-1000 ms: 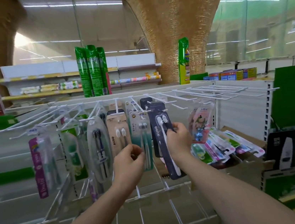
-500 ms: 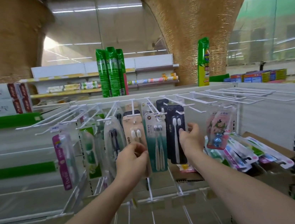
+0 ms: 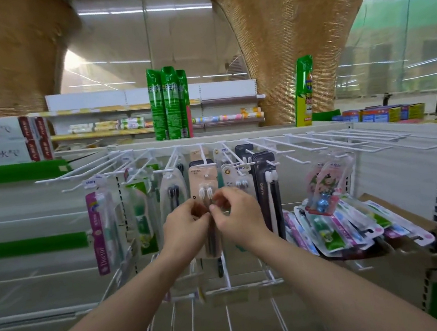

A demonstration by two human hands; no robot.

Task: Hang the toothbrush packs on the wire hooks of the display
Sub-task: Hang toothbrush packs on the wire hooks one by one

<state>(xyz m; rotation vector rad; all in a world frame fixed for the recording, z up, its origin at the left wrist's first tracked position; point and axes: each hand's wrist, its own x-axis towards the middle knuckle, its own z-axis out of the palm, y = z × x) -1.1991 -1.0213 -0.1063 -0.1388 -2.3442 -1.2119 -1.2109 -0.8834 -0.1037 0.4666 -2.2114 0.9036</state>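
A row of white wire hooks (image 3: 319, 142) juts from the display, and several toothbrush packs hang on the middle ones. A beige pack (image 3: 203, 183) hangs at the centre. My left hand (image 3: 185, 230) and my right hand (image 3: 238, 215) meet in front of its lower half, fingertips pinching it from either side. Right of them a black pack (image 3: 268, 186) hangs free on its hook. A purple pack (image 3: 100, 221) hangs at the far left. Pink cartoon packs (image 3: 326, 182) hang to the right.
An open cardboard box (image 3: 405, 258) at the right holds a heap of loose toothbrush packs (image 3: 348, 223). Green spray cans (image 3: 168, 102) stand on top of the display. A lower row of wire hooks (image 3: 226, 280) sticks out below my wrists. The right-hand hooks are bare.
My right hand has let go of the black pack, which now hangs on its hook, and moved left to join my left hand on the beige pack. The camera has shifted slightly.
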